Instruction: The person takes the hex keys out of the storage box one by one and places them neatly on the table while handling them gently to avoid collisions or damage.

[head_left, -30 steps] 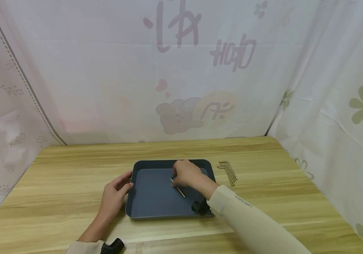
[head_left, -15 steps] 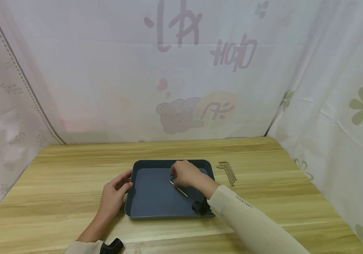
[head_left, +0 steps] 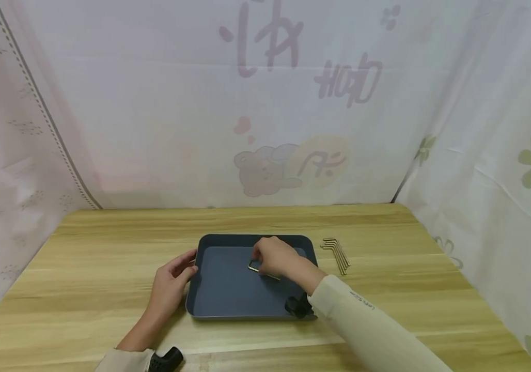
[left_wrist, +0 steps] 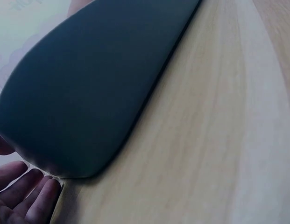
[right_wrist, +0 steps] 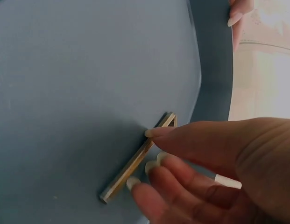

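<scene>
In the head view, my right hand (head_left: 277,258) is over the dark blue-grey tray (head_left: 228,305) and pinches a brassy L-shaped hex key (head_left: 272,277). The right wrist view has the thumb on the key's long arm (right_wrist: 128,173), close against the tray floor, and the other fingers curled beside it. Part of the key is hidden behind the hand. My left hand (head_left: 168,289) holds the tray's left side, its thumb at the rim and the fingers along the outer wall. In the left wrist view those fingers (left_wrist: 28,193) sit by the tray's corner.
Several more L-shaped hex keys (head_left: 337,256) lie side by side on the wooden table (head_left: 121,243), right of the tray. Printed curtains (head_left: 154,129) hang behind and at both sides. A black wrist camera (head_left: 297,306) overlaps the tray's lower right corner.
The hex key in my right hand has turned, so its long arm lies flatter across the tray in the head view. My left hand stays at the tray's side. The head view has shifted slightly.
</scene>
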Demonstrator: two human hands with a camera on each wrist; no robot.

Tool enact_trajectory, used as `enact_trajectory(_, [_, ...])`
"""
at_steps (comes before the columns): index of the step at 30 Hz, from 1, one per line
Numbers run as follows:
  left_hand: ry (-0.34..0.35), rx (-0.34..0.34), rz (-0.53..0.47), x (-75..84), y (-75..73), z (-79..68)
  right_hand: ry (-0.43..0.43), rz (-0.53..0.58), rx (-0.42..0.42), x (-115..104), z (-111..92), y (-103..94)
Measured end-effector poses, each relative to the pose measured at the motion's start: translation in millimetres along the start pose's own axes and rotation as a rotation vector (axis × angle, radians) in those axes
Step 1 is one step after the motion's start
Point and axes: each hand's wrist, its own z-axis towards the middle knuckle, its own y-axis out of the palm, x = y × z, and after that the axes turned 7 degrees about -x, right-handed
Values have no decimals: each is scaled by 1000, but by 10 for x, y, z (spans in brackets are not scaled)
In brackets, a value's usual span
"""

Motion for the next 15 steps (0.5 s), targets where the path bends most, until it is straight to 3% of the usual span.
enact_trajectory(15, [2,5,11,-5,20,4,-93,-44,-70,64,89,-50])
